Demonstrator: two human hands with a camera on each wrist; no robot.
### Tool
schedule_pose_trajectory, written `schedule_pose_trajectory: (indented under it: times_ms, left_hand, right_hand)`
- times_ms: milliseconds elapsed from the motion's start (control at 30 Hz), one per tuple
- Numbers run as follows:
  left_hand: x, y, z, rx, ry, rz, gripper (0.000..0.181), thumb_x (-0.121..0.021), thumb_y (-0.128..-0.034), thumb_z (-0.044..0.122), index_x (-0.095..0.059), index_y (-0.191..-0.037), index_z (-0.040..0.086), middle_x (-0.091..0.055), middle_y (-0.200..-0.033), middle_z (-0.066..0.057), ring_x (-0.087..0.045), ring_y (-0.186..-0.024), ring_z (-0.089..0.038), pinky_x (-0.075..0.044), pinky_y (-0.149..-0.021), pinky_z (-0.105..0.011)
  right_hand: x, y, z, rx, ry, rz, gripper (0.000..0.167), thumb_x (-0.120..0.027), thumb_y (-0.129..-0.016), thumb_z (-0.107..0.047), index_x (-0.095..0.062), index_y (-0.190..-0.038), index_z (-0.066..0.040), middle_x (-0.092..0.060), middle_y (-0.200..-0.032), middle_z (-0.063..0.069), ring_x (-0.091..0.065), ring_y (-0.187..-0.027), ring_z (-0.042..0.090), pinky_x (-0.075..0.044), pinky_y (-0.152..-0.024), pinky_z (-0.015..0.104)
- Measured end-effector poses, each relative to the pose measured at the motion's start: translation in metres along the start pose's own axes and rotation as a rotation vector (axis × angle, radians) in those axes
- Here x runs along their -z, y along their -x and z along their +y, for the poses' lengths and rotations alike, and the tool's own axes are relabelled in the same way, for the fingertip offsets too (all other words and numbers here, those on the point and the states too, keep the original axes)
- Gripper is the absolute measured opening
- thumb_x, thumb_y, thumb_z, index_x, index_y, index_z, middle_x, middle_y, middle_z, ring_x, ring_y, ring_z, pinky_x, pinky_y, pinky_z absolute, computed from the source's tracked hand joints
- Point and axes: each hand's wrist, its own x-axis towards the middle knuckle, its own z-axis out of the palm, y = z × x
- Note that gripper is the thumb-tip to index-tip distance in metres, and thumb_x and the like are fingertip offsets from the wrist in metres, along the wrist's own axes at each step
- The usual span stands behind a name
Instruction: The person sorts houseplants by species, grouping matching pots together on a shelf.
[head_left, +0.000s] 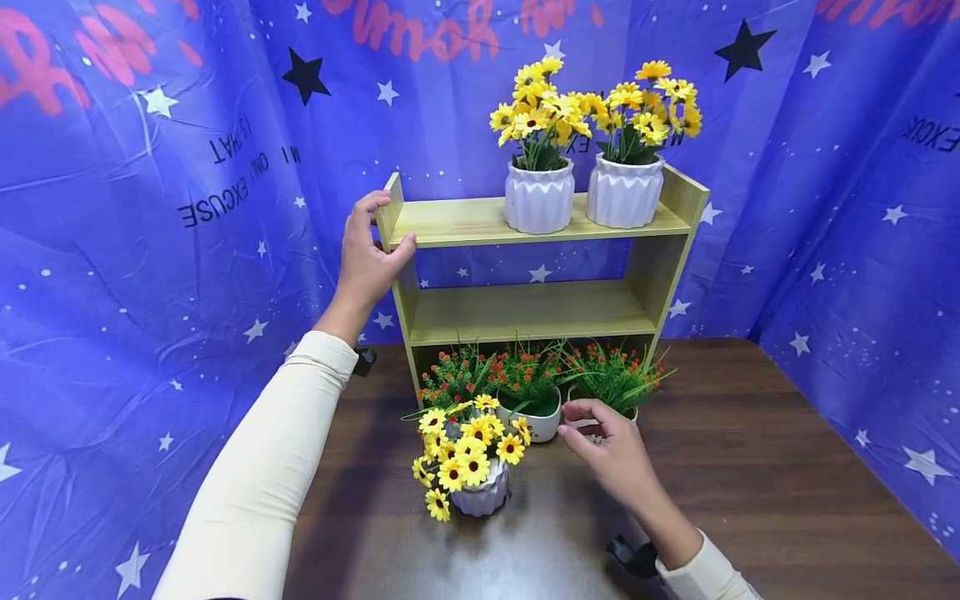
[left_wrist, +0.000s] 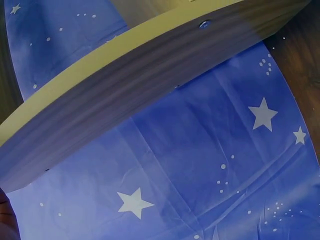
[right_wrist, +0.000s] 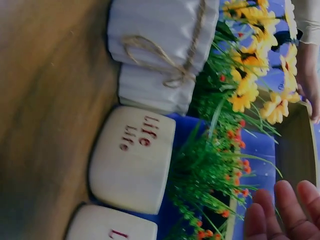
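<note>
My left hand [head_left: 367,254] grips the upper left side of a light wooden shelf [head_left: 525,312], thumb at the front and fingers round the side panel. In the left wrist view that side panel [left_wrist: 135,85] crosses the frame. My right hand [head_left: 611,454] is just in front of the middle and right white pots of red-flowered plants, its thumb and fingers apart and nothing between them. In the right wrist view its fingers [right_wrist: 287,207] are extended beside the green leaves [right_wrist: 195,175]. A ribbed white pot of yellow flowers [head_left: 480,492] stands in front, to the left of this hand.
Two ribbed pots of yellow flowers [head_left: 540,196] [head_left: 624,192] stand on the shelf's top board. Low pots with red-flowered plants [head_left: 528,423] line its foot on the brown table [head_left: 750,467]. A blue star-patterned curtain [head_left: 187,292] surrounds the table.
</note>
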Motion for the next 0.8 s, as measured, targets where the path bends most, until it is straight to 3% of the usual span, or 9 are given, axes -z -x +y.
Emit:
schedule_pose_trajectory:
  times_ms: [133,300,567,800]
  left_hand:
    - [-0.003,0.0,-0.001,0.007,0.005,0.001,0.056,-0.074,-0.0798,0.006,-0.049,-0.13,0.002,-0.051,-0.14,-0.003,-0.048,-0.106,-0.016,-0.048,-0.071,-0.034]
    - [-0.005,0.0,-0.001,0.018,-0.008,-0.003,0.057,-0.074,-0.0803,0.008,-0.048,-0.13,0.004,-0.05,-0.142,-0.002,-0.047,-0.108,-0.019,-0.048,-0.073,-0.037]
    - [-0.005,0.0,0.002,0.036,-0.031,-0.019,0.057,-0.074,-0.0823,0.011,-0.047,-0.133,0.007,-0.048,-0.144,0.0,-0.047,-0.112,-0.021,-0.047,-0.075,-0.032]
    - [-0.002,0.001,0.004,0.046,-0.045,-0.018,0.057,-0.074,-0.0829,0.013,-0.047,-0.133,0.008,-0.048,-0.143,0.002,-0.047,-0.111,-0.021,-0.045,-0.075,-0.028]
  right_hand:
    - [-0.007,0.006,0.007,-0.053,0.006,-0.049,0.03,-0.077,-0.085,-0.009,-0.067,-0.113,-0.008,-0.069,-0.108,0.004,-0.066,-0.099,0.029,-0.056,-0.081,0.036]
    - [-0.019,0.015,0.013,-0.11,0.003,-0.133,0.043,-0.079,-0.084,-0.013,-0.063,-0.122,-0.002,-0.067,-0.117,0.011,-0.062,-0.109,0.032,-0.053,-0.089,0.048]
    - [-0.045,0.032,0.016,-0.212,0.002,-0.247,0.045,-0.08,-0.083,-0.017,-0.061,-0.122,-0.004,-0.065,-0.121,0.013,-0.059,-0.113,0.031,-0.051,-0.091,0.049]
    - [-0.072,0.041,0.012,-0.222,-0.046,-0.304,0.049,-0.08,-0.082,-0.026,-0.06,-0.12,-0.003,-0.064,-0.117,0.016,-0.062,-0.108,0.035,-0.051,-0.091,0.05]
